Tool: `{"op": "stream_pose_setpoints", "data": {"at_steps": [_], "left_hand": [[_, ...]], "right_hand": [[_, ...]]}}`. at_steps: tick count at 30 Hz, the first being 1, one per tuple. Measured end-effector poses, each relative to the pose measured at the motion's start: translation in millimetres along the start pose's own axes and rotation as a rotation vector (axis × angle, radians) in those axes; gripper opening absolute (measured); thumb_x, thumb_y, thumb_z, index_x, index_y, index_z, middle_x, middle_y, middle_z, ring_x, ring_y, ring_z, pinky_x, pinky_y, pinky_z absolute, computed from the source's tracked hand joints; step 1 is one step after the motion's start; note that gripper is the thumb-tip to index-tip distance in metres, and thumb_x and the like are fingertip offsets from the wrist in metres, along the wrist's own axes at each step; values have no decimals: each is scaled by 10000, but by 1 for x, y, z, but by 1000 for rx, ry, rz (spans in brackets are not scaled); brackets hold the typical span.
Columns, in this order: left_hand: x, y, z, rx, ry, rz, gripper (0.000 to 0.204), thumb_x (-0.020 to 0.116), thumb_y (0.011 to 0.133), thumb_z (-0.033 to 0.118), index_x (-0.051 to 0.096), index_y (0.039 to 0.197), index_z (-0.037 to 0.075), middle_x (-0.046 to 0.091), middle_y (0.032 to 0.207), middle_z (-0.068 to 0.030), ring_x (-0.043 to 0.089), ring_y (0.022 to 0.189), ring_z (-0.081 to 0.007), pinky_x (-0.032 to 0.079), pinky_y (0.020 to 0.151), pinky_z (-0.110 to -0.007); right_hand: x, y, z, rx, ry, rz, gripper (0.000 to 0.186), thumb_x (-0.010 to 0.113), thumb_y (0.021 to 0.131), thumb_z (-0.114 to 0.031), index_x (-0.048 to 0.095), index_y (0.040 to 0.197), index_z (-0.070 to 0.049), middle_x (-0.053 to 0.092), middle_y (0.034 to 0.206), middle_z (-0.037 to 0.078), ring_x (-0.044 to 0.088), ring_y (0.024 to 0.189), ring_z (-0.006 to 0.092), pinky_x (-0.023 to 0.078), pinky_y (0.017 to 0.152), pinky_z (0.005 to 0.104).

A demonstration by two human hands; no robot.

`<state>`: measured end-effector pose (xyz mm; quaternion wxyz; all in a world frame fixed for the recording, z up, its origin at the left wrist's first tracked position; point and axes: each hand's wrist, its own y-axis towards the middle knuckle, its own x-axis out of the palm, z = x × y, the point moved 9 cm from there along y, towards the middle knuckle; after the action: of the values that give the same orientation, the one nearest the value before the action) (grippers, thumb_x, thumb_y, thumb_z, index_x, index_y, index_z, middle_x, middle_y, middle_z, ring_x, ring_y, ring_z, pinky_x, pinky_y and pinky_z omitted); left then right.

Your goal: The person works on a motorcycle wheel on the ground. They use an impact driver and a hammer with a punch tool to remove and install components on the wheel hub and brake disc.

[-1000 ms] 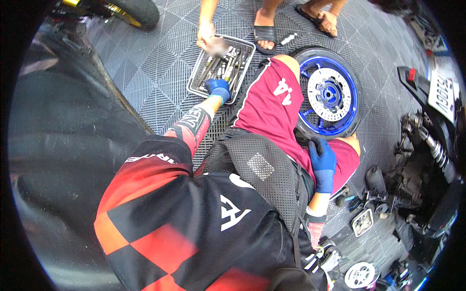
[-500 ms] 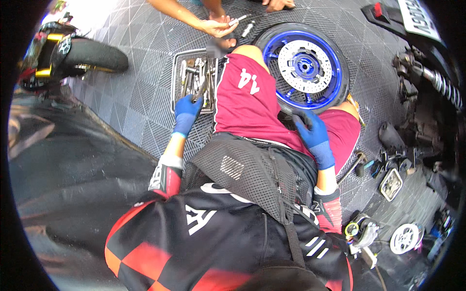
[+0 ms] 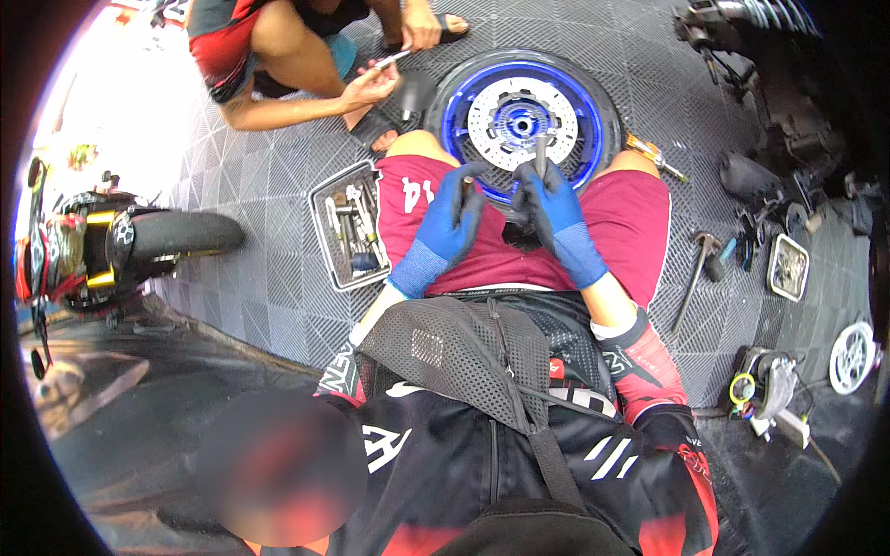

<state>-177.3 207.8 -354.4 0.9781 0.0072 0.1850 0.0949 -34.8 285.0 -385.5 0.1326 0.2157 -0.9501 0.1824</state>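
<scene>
My left hand (image 3: 448,221) and my right hand (image 3: 554,206), both in blue gloves, are raised close together over my maroon shorts. The right hand grips a short grey metal tool (image 3: 540,150) that stands upright above its fingers. In the curled fingertips of the left hand sits a small dark piece (image 3: 468,176), only partly visible. Just beyond both hands a blue-rimmed motorcycle wheel (image 3: 593,111) with a silver brake disc (image 3: 501,102) lies flat on the grey tiled floor between my knees.
A metal tool tray (image 3: 324,199) lies left of my thigh. Another person (image 3: 278,56) squats at the top holding a tool (image 3: 391,59). A hammer (image 3: 697,269), an orange-handled screwdriver (image 3: 654,153) and loose parts (image 3: 788,267) lie right. A motorcycle (image 3: 111,246) stands left.
My left hand has left the tool tray and come up over my lap. My right hand has lifted off my thigh and now holds the metal tool beside it.
</scene>
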Motion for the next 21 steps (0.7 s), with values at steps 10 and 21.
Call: {"op": "stream_pose_setpoints", "data": {"at_steps": [10, 21], "left_hand": [[58, 1, -8, 222, 129, -241, 424, 620, 952, 117, 529, 1366, 103, 640, 1220, -181, 645, 1112, -337, 525, 906, -382], [61, -4, 1, 334, 168, -338, 378, 610, 948, 118, 566, 1323, 90, 649, 1162, -180, 656, 1038, -352, 526, 856, -399]], "right_hand": [[-34, -58, -44, -347, -1220, -228, 384, 639, 922, -313, 609, 1265, -143, 685, 1088, 137, 681, 940, 326, 554, 789, 432], [-22, -61, -62, -286, -1479, -337, 328, 660, 895, -315, 674, 1196, -186, 710, 879, 121, 691, 785, 307, 546, 667, 440]]}}
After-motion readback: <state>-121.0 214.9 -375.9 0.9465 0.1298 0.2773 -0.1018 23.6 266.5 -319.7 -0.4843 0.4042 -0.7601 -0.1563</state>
